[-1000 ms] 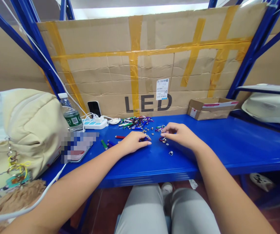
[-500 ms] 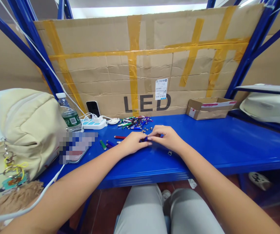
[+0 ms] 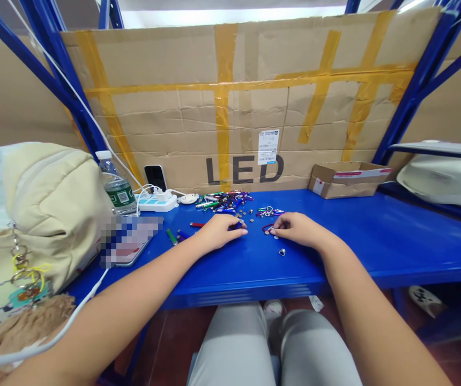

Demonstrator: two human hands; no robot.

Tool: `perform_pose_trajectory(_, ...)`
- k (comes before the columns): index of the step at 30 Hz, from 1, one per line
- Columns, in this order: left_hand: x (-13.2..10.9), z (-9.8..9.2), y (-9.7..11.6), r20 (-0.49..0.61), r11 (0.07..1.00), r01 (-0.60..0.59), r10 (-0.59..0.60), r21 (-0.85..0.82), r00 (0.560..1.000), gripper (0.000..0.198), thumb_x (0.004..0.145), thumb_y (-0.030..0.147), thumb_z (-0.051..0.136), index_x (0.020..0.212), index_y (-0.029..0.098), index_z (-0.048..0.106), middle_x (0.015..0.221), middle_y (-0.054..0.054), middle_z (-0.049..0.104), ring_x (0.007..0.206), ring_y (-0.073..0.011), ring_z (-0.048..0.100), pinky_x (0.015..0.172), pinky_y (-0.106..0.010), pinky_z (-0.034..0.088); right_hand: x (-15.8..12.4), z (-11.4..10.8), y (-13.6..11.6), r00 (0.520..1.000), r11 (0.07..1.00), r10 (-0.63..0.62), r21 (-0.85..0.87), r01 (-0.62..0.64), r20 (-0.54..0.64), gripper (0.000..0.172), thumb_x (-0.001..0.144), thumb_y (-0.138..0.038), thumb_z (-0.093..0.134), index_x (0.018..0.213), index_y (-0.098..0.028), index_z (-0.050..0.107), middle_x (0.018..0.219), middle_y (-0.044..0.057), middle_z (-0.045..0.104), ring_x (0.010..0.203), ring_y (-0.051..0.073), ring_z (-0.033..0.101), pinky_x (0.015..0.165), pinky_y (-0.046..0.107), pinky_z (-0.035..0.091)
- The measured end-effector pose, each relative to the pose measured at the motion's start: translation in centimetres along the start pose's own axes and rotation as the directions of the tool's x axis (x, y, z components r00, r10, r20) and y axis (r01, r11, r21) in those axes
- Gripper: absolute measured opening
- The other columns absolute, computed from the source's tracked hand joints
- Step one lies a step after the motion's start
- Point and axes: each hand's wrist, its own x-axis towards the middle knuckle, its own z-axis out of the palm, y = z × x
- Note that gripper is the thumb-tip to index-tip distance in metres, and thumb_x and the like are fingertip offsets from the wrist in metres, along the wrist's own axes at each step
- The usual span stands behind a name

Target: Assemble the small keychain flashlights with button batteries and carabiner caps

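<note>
My left hand (image 3: 223, 234) rests over the middle of the blue table, its fingers curled round a small blue tube (image 3: 237, 225). To the right, my right hand (image 3: 299, 229) has thumb and forefinger pinched at the tabletop, beside small round discs (image 3: 276, 237) and a red piece (image 3: 267, 228); what is between its fingertips is too small to make out. Behind the hands lie a pile of colourful metal tubes (image 3: 223, 201) and a smaller group of carabiner-like clips (image 3: 269, 212). A small silver piece (image 3: 282, 252) sits near the front. Left of my left hand are a green tube (image 3: 171, 237) and a red tube (image 3: 196, 225).
A beige bag (image 3: 53, 209), a water bottle (image 3: 118, 185), a phone (image 3: 134, 244) and a white power strip (image 3: 157, 202) stand at the left. An open cardboard box (image 3: 349, 180) is at the back right. Cardboard (image 3: 166, 128) walls the rear edge.
My right hand has moved right, away from my left hand, uncovering the clips and the red piece. My left hand stays nearly in place with the blue tube.
</note>
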Motion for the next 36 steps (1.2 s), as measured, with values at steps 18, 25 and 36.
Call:
perform_pose_trajectory(18, -0.1, -0.1, 0.0, -0.001, 0.988, -0.128, 0.128, 0.081, 0.992, 0.029, 0.093, 0.032, 0.047, 0.107, 0.014, 0.065, 0.110, -0.009, 0.067, 0.102, -0.0218, 0.061, 0.091, -0.031, 0.044, 1.0, 1.4, -5.2, 0.925, 0.839, -0.335, 0.389, 0.381, -0.181, 0.016, 0.075, -0.026, 0.061, 0.085, -0.018, 0.072, 0.085, 0.004, 0.071, 0.080, 0.017, 0.064, 0.075, 0.031, 0.050)
perform_pose_trajectory(25, -0.1, -0.2, 0.0, 0.030, 0.984, -0.122, 0.119, 0.133, 0.992, 0.030, 0.093, 0.032, 0.047, 0.111, 0.016, 0.063, 0.114, -0.010, 0.066, 0.106, -0.0229, 0.059, 0.095, -0.034, 0.043, 0.4, 1.6, -5.1, 0.915, 0.839, -0.344, 0.368, 0.401, -0.212, 0.030, 0.078, -0.022, 0.058, 0.107, -0.018, 0.063, 0.084, 0.004, 0.069, 0.076, 0.016, 0.063, 0.072, 0.031, 0.050)
perform_pose_trajectory(36, -0.7, -0.7, 1.8, 0.111, 0.956, -0.135, 0.110, 0.261, 0.988, 0.031, 0.096, 0.035, 0.040, 0.102, 0.015, 0.063, 0.103, -0.009, 0.065, 0.097, -0.0212, 0.058, 0.085, -0.032, 0.044, 0.0, 1.8, -4.8, 0.935, 0.786, -0.345, 0.519, 0.337, -0.085, 0.041, 0.078, -0.026, 0.060, 0.118, -0.019, 0.054, 0.085, 0.003, 0.064, 0.076, 0.015, 0.059, 0.072, 0.032, 0.048)
